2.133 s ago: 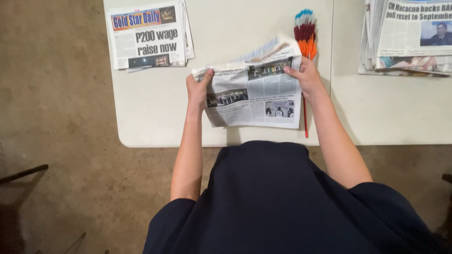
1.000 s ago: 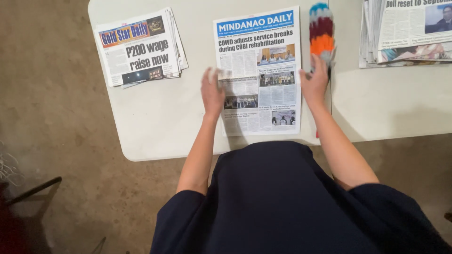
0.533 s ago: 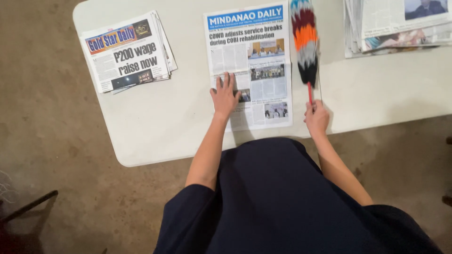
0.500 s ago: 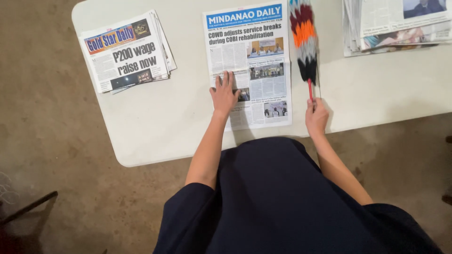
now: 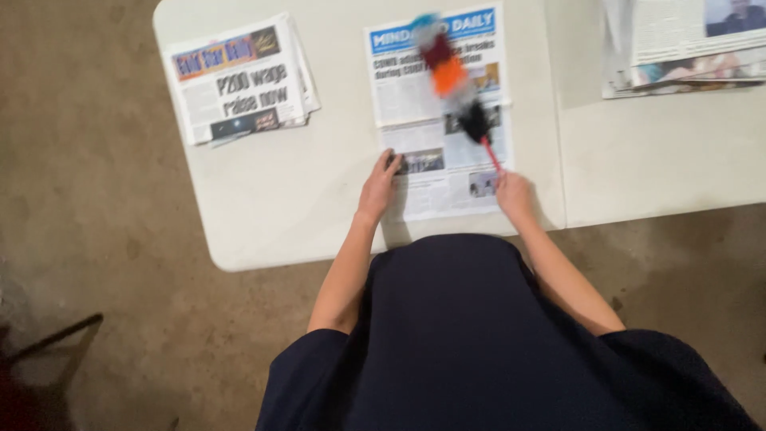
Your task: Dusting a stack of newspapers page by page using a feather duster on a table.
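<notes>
Duster (image 5: pixel 451 76) over newspaper (image 5: pixel 423 187), white table (image 5: pixel 319 207).

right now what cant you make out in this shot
Head view only:
- Feather duster: smeared by motion blur, so whether its feathers touch the middle newspaper is unclear.
- Right hand: its grip on the red handle is too small and blurred to read.
- Newspaper stack at right: cut off by the top and right edges.
- Near table edge: partly hidden behind the person's dark-clothed body.
- Left hand: lies on the paper; how hard it presses cannot be told.

Duster (image 5: pixel 451 76) on newspaper (image 5: pixel 415 104) (stack (image 5: pixel 239 80) left).
</notes>
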